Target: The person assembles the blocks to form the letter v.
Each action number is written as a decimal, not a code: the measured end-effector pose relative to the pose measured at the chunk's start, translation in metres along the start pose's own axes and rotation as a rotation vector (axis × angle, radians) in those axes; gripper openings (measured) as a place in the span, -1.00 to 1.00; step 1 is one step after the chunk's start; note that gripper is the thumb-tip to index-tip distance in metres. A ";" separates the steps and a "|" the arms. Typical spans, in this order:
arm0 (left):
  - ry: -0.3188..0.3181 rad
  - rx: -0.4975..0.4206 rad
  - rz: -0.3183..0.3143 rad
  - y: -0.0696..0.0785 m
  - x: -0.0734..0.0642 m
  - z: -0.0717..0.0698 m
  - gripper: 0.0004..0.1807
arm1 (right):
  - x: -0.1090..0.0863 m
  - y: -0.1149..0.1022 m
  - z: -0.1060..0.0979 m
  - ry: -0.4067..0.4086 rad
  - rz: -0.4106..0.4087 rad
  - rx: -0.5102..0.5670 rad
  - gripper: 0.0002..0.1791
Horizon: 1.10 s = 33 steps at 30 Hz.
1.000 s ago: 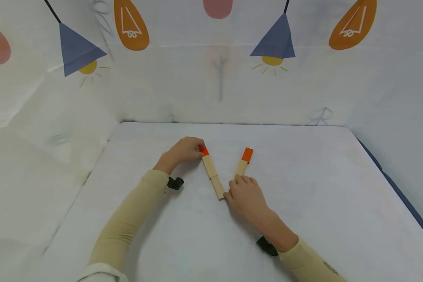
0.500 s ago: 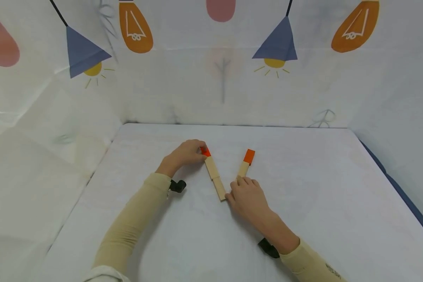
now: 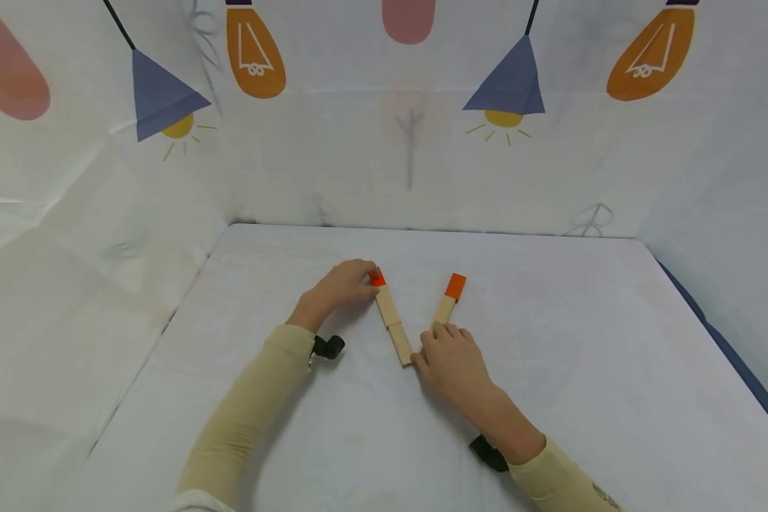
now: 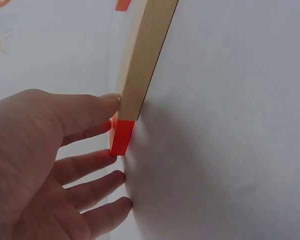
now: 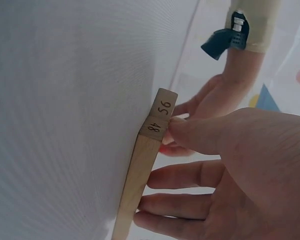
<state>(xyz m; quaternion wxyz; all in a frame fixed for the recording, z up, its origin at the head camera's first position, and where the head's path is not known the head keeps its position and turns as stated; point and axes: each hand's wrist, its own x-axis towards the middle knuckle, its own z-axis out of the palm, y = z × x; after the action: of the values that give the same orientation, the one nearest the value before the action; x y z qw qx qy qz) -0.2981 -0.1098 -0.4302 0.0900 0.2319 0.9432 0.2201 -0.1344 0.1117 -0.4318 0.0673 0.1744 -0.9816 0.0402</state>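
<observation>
Two rows of flat blocks meet in a V on the white table [image 3: 358, 427]. The left row has plain wooden blocks [image 3: 388, 307] and a red block [image 3: 379, 279] at its far end. My left hand [image 3: 342, 284] holds that end between thumb and fingertips; in the left wrist view the thumb [image 4: 97, 107] touches near the joint. An orange-red block [image 3: 456, 286] tops the right row. My right hand [image 3: 453, 363] grips the wooden block [image 5: 140, 172] marked 48 at the V's point, covering it from above. Its thumb touches where it meets the block [image 5: 163, 104] marked 95.
A white sheet [image 3: 358, 163] printed with lamps and bulbs hangs behind the table. Dark straps with small cameras [image 3: 328, 347] sit on both wrists. Dark blue cloth [image 3: 729, 348] shows along the table's right edge.
The whole head view has shifted slightly down and right. Both hands stay at the same blocks, and the V keeps its shape.
</observation>
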 end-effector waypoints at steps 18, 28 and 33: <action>0.067 0.036 -0.063 0.009 -0.021 0.009 -0.67 | 0.002 0.001 0.000 -0.011 0.022 0.044 -0.68; 0.078 0.084 -0.058 0.004 -0.024 0.011 -0.57 | 0.005 0.003 -0.005 -0.018 0.032 0.092 -0.69; 0.096 0.100 -0.054 0.003 -0.027 0.011 -0.57 | 0.007 0.011 -0.010 -0.042 0.072 0.146 -0.56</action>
<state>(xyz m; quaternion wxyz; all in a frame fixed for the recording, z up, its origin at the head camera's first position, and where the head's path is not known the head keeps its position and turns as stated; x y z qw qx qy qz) -0.2702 -0.1163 -0.4363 0.0388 0.1998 0.9622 0.1812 -0.1433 0.1210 -0.4214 0.0322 0.1441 -0.9829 0.1102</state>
